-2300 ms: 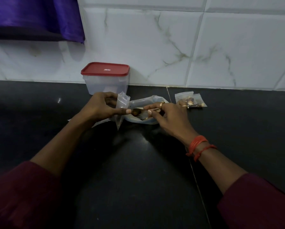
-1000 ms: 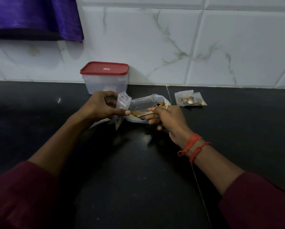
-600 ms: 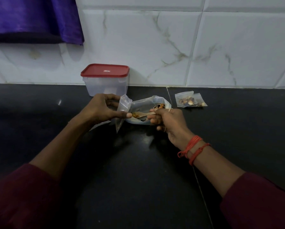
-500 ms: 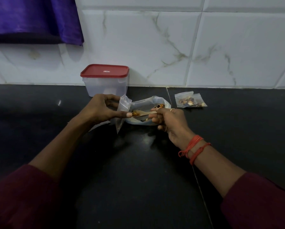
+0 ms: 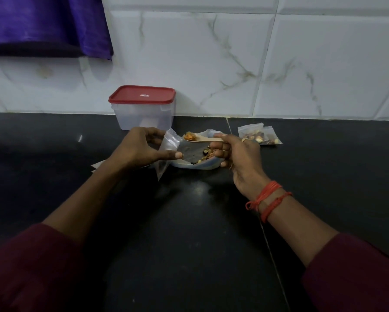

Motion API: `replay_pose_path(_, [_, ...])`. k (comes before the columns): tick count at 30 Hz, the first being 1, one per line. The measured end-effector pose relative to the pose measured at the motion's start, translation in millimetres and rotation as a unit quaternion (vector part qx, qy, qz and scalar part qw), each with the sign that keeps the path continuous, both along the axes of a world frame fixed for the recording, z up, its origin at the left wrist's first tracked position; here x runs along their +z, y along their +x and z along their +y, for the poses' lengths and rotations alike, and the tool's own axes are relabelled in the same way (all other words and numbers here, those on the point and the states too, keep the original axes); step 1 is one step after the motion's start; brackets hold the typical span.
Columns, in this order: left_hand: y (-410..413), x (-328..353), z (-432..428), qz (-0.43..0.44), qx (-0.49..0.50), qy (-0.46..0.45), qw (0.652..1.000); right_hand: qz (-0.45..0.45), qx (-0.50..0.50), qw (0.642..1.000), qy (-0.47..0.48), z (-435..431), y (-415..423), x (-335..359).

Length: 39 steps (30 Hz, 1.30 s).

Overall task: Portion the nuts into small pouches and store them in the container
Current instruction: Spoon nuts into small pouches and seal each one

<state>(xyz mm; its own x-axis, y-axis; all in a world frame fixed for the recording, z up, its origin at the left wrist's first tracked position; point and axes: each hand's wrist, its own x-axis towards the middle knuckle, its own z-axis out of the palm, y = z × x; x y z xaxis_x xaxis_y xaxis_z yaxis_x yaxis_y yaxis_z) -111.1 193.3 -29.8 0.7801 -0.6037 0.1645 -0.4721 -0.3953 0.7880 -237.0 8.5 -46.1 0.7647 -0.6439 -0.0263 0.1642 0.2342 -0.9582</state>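
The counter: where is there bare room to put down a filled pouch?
Bare counter lies in front between the forearms, left of the container, and right of the filled pouches. The back middle is crowded: the left hand holds a pouch, the right hand a loaded spoon, above the nut bag.

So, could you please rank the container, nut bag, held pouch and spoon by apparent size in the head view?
1. container
2. nut bag, though partly hidden
3. held pouch
4. spoon
All lie at a similar distance, so the order seems safe.
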Motion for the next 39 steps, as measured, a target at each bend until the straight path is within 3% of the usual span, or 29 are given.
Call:
replay_pose_path(7, [0, -4, -4, -0.055, 0.01, 0.018, 0.998, -0.051, 0.026, 0.998, -0.028, 6, -5, 7])
replay_pose_path(10, [-2, -3, -5, -0.078, 0.014, 0.015, 0.997, -0.043, 0.048, 0.991, -0.121, 12, -8, 6])
replay_pose_path(13, [-4, -2, -5, -0.091, 0.024, 0.009, 0.995, -0.03, 0.077, 0.962, -0.26, 15, -11, 4])
replay_pose_path(15, [-5, -1, -5, -0.096, 0.031, 0.006, 0.995, -0.037, 0.103, 0.948, -0.299, 16, -11, 4])
replay_pose_path(25, [-5, 0, -1, -0.039, 0.025, -0.053, 0.998, -0.102, 0.118, 0.964, -0.213, 10, -6, 3])
replay_pose_path(29, [-4, 1, 2, 0.0, 0.037, -0.087, 0.996, -0.133, 0.065, 0.979, -0.142, 7, -4, 4])
replay_pose_path(31, [-2, 2, 2, 0.023, 0.055, -0.12, 0.991, -0.117, 0.025, 0.983, -0.142, 5, -4, 3])
replay_pose_path(34, [1, 5, 3, 0.049, 0.075, -0.174, 0.981, -0.051, 0.004, 0.975, -0.217, 2, -4, -2])
replay_pose_path(39, [2, 4, 4, 0.017, 0.053, -0.144, 0.988, 0.052, 0.014, 0.936, -0.347, 4, -4, -11])
